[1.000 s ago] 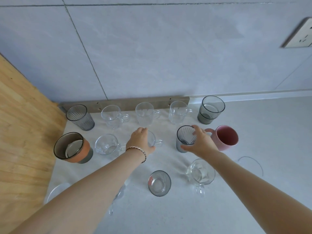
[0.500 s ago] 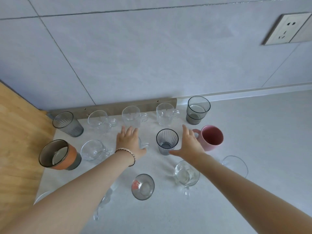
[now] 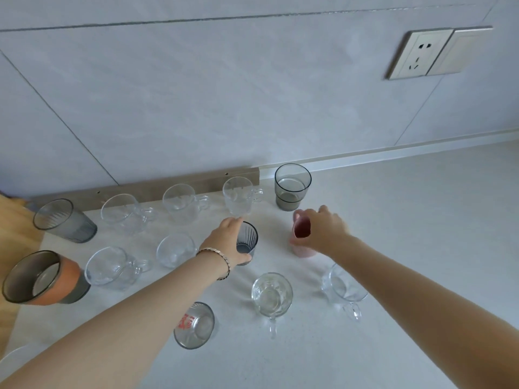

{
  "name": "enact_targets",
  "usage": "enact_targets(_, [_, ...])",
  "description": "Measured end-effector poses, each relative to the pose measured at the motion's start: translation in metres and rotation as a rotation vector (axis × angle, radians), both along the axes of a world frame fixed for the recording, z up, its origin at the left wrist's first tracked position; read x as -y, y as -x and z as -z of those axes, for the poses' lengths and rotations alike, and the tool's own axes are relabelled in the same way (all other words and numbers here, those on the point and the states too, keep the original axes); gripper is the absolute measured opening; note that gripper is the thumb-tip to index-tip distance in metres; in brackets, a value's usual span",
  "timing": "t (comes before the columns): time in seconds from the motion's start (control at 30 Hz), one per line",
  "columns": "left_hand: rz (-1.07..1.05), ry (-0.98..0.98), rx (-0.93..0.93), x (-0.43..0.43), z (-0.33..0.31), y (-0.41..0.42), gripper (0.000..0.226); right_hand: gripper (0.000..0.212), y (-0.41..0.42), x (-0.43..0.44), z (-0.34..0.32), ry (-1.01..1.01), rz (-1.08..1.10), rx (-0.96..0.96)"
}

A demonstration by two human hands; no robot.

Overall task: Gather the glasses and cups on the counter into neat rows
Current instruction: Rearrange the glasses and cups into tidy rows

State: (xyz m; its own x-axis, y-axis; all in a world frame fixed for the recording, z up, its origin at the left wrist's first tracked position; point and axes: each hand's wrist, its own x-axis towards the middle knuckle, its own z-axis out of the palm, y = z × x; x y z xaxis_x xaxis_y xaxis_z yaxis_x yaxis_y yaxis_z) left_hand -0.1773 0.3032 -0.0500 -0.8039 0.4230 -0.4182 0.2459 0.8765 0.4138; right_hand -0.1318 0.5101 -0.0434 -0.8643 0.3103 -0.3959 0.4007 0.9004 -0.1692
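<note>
My left hand [image 3: 224,242] grips the dark ribbed glass [image 3: 248,238] in the middle row. My right hand [image 3: 323,230] holds the pink mug [image 3: 302,234] just right of it. Along the wall stand a grey ribbed tumbler [image 3: 66,221], three clear mugs [image 3: 179,202] and a smoked glass [image 3: 292,186]. In the middle row sit an orange-banded glass [image 3: 42,277] and two clear mugs [image 3: 112,268]. Nearer me are a red-printed glass [image 3: 195,325] and two clear mugs [image 3: 271,294].
The pale counter [image 3: 407,234] stretches away to the right. A wooden surface [image 3: 11,234] borders the left edge. A metal strip [image 3: 146,185] runs along the wall base. A wall socket [image 3: 421,53] sits high on the right. Another clear rim [image 3: 14,357] shows at the bottom left.
My left hand moved right from a clear mug onto the dark ribbed glass. My right hand left that glass and took hold of the pink mug.
</note>
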Motion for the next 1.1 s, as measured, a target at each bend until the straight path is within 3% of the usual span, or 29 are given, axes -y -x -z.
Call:
enact_targets(0.1, [-0.007, -0.012, 0.001, 0.0, 0.001, 0.001, 0.089, 0.082, -0.004, 0.007, 0.003, 0.035, 0.219, -0.036])
enact_targets(0.23, [-0.016, -0.024, -0.013, 0.001, 0.003, 0.0, 0.089, 0.109, -0.014, -0.005, -0.002, 0.099, -0.132, 0.032])
enact_targets(0.3, [-0.019, -0.025, -0.021, 0.001, 0.002, -0.001, 0.089, 0.102, -0.017, -0.008, 0.007, 0.178, -0.206, 0.041])
enact_targets(0.43, [-0.024, -0.023, -0.028, 0.0, 0.003, -0.001, 0.088, 0.079, -0.018, -0.006, 0.024, 0.173, 0.001, -0.163])
enact_targets(0.6, [-0.04, -0.037, -0.032, 0.0, 0.004, -0.001, 0.088, 0.097, -0.018, -0.005, 0.032, 0.275, 0.117, -0.182])
enact_targets(0.77, [-0.048, -0.031, -0.042, -0.002, 0.002, -0.003, 0.088, 0.088, -0.022, -0.003, 0.039, 0.221, 0.116, -0.213])
enact_targets(1.1, [-0.093, -0.044, -0.05, -0.005, 0.003, -0.006, 0.089, 0.091, -0.024, -0.001, 0.036, 0.192, 0.147, -0.205])
